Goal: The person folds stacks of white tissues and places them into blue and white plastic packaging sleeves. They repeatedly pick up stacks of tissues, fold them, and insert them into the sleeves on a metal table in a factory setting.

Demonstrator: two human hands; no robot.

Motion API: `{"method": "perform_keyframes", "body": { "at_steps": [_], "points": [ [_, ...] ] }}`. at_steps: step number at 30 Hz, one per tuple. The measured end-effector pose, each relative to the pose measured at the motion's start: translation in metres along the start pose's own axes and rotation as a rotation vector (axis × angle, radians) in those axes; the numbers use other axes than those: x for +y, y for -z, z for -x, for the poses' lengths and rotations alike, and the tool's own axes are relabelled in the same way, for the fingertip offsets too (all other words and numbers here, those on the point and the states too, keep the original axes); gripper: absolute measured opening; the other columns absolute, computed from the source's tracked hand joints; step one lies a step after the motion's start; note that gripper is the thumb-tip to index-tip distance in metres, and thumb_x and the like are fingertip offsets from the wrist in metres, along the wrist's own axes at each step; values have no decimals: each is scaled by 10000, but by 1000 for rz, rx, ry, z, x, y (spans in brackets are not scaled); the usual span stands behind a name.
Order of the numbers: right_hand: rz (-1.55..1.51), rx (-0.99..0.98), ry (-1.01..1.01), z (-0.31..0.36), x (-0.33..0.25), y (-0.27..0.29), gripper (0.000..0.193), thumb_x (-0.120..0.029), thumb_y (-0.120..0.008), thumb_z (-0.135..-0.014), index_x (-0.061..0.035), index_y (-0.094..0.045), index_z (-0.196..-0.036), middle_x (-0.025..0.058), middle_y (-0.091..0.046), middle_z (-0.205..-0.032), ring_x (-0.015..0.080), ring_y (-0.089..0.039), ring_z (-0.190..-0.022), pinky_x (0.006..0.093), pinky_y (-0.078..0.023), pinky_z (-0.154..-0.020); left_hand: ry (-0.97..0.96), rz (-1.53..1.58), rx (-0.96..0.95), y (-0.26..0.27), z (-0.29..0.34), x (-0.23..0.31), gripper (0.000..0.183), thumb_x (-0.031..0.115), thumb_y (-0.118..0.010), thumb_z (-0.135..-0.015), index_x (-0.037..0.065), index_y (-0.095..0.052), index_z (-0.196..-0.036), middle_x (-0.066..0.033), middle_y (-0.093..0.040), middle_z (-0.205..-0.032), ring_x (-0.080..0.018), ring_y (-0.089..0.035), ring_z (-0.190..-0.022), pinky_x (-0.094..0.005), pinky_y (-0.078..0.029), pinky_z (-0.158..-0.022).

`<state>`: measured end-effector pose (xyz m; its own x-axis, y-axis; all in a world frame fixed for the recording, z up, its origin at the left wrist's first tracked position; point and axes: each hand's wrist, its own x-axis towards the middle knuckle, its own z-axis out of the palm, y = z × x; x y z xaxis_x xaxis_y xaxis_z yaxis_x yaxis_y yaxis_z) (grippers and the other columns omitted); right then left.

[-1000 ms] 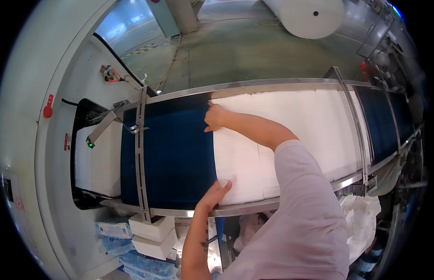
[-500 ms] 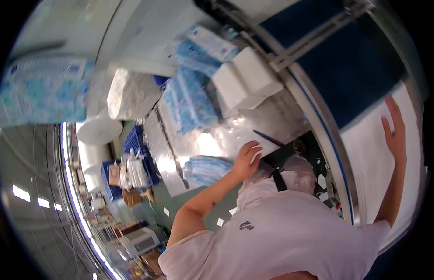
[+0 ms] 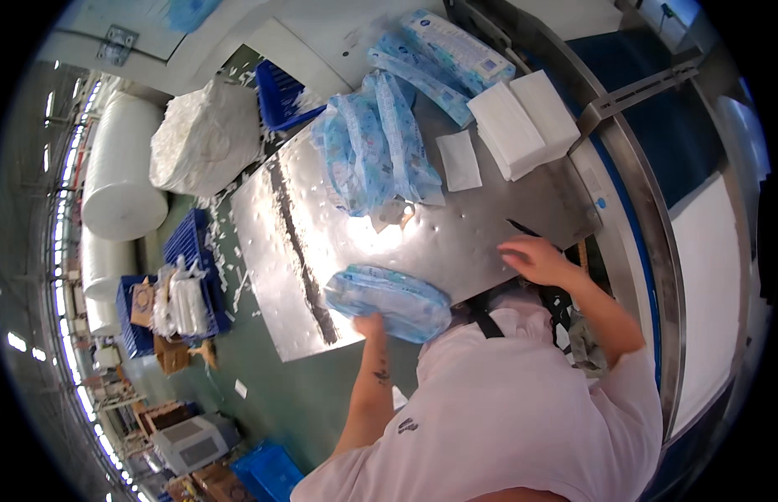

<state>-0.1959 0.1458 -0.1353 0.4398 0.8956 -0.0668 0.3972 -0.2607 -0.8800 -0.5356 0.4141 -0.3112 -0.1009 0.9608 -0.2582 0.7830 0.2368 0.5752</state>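
Observation:
At the table's near edge lies a light-blue patterned, partly see-through plastic pack (image 3: 393,305). My left hand (image 3: 370,325) grips its near left edge; some of the fingers are hidden by it. My right hand (image 3: 537,259) is over the near right part of the metal table (image 3: 473,243), its fingers loosely stretched and holding nothing. Just beyond those fingers is a slim black tool (image 3: 523,227), too small to tell its kind. Several similar blue packs (image 3: 376,146) are crowded together farther back. Right of them are a flat white pad (image 3: 459,161) and stacked folded white sheets (image 3: 523,124).
A conveyor with a metal rail (image 3: 652,276) runs along my right, with white material (image 3: 711,293) on it. Blue crates (image 3: 276,96), a big white sack (image 3: 207,138) and large white rolls (image 3: 121,171) stand beyond the table and to the left. White scraps litter the green floor (image 3: 280,402).
My right hand has come from the white material on the conveyor to the table. My left hand has moved left, onto the blue pack's edge. The view has shifted.

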Motion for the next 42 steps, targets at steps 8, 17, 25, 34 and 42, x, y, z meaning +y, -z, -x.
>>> {"method": "perform_keyframes", "body": {
  "at_steps": [8, 17, 25, 34, 42],
  "points": [
    [549, 267, -322, -172, 78, -90, 326, -100, -487, -827, -71, -539, -1147, 149, -428, -1261, 350, -451, -1114, 407, -420, -884, -767, 8, 64, 77, -169, 110, 780, 302, -703, -713, -96, -323, -1265, -337, -445, -1164, -433, -441, -1099, -416, -343, -955],
    [696, 296, -229, -176, 117, -117, 251, -101, -533, -764, -66, -568, -1010, 132, -496, -1102, 314, -499, -1000, 444, -388, -888, -1236, 165, -427, 35, -46, 260, 305, 52, -619, -774, 7, -539, -1065, -175, -506, -1095, -304, -535, -966, -336, -496, -715],
    [60, 779, -133, 20, 40, -77, 367, 28, -513, -672, -49, -496, -1030, 177, -528, -947, 390, -530, -863, 417, -461, -742, -1848, -182, -433, -146, 2, 469, 395, 68, -630, -724, 60, -517, -1102, -145, -501, -1128, -321, -501, -1011, -368, -459, -823],
    [114, 1419, -1309, 399, 32, -192, 338, 63, -408, -609, 14, -541, -916, 165, -573, -848, 328, -551, -846, 361, -433, -777, -2395, -1140, -274, -219, 70, 620, 1055, 128, -806, -482, 137, -228, -1365, -144, -324, -1356, -301, -287, -1272, -462, -250, -1053],
    [-63, 1142, -1720, 470, -5, -356, 328, 93, -379, -581, 29, -570, -841, 174, -604, -786, 256, -576, -751, 356, -458, -727, -2230, -964, -566, -245, 40, 629, 958, -16, -726, -498, 113, -272, -1331, -149, -425, -1210, -360, -392, -1153, -393, -273, -1057]
  ]
}}
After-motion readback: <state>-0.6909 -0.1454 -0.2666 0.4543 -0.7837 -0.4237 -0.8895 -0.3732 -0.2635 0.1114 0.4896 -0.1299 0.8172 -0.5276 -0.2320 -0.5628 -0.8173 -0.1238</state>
